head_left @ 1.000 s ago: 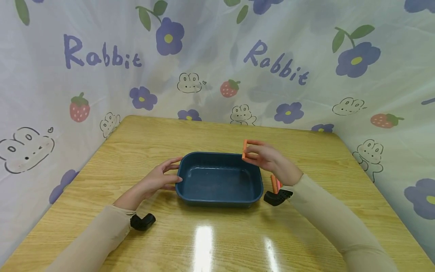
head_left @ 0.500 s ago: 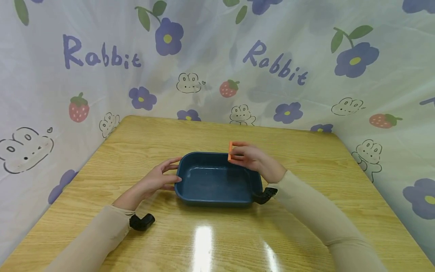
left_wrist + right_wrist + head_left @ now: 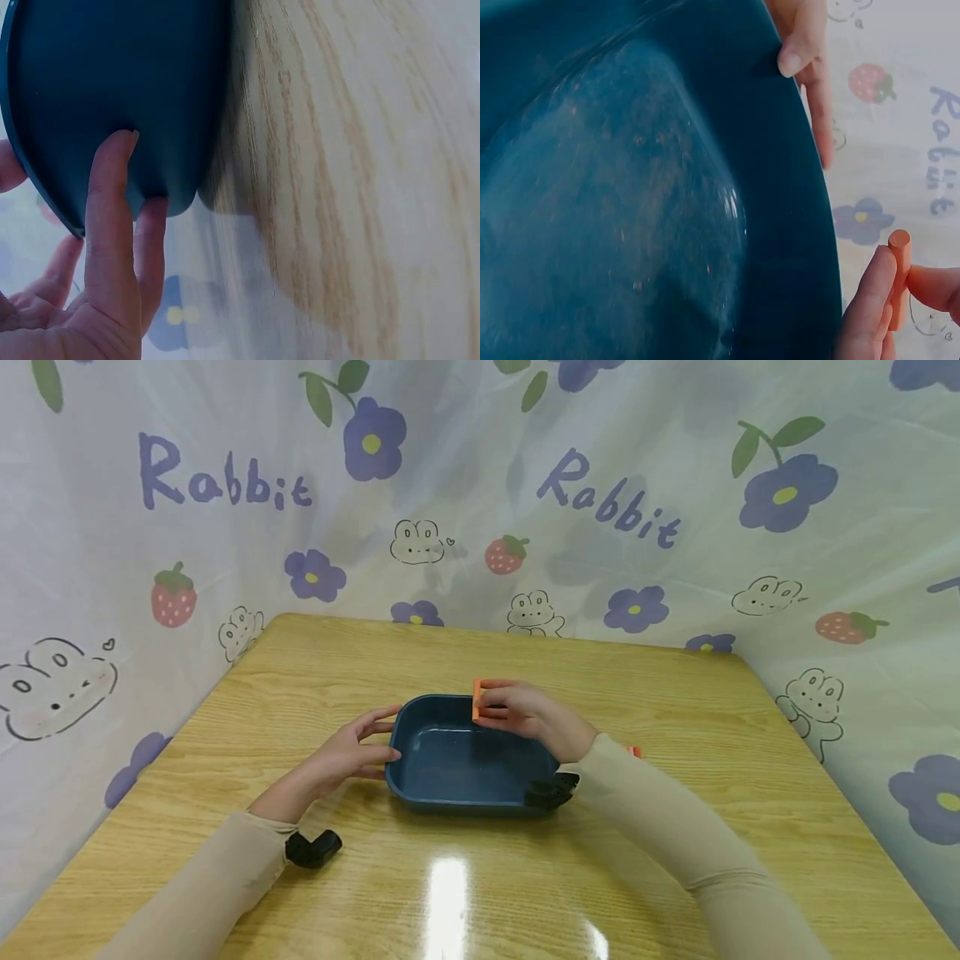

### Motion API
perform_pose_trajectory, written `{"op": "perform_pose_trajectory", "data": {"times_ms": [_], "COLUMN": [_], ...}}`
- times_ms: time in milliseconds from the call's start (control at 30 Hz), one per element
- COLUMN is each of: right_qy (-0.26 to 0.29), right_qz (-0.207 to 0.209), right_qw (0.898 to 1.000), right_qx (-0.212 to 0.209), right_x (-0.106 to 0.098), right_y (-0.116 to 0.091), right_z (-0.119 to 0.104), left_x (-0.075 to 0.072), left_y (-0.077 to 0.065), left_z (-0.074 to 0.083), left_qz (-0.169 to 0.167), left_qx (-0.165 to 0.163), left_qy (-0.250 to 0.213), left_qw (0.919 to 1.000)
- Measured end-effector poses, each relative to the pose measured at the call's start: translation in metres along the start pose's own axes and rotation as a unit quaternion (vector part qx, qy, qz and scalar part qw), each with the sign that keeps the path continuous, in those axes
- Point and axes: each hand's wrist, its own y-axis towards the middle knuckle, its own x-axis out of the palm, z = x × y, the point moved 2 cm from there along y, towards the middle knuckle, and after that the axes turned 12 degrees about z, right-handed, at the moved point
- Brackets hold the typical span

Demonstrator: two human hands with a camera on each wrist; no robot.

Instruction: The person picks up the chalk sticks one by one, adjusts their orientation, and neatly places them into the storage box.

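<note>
Right grip (image 3: 534,713) pinches orange stick (image 3: 476,702) | left grip (image 3: 356,752) holds basin (image 3: 457,806) | sleeve (image 3: 660,814) part-hides reddish piece (image 3: 636,752)

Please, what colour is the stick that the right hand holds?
The stick is orange; it shows best in the right wrist view.

From here, the right sleeve (image 3: 667,827) leaves only a pink-and-orange bit (image 3: 635,752) on the counter (image 3: 360,893) showing, too small to identify, while a black wrist mount (image 3: 552,791) masks the blue dish's (image 3: 457,768) near right corner and the right wrist view crops the right fingers (image 3: 870,300).
</note>
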Motion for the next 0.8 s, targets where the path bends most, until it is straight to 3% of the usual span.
{"op": "perform_pose_trajectory", "data": {"times_ms": [433,800], "right_qy": [-0.032,-0.094], "right_qz": [-0.038,-0.097], "right_qw": [0.997,0.984], "right_qx": [0.051,0.115], "right_x": [0.023,0.041], "right_y": [0.004,0.015], "right_z": [0.006,0.015], "left_x": [0.0,0.001], "left_y": [0.002,0.001], "left_z": [-0.002,0.001], "left_qz": [-0.001,0.001], "left_qx": [0.002,-0.001], "left_qy": [0.0,0.003], "left_qw": [1.0,1.0]}}
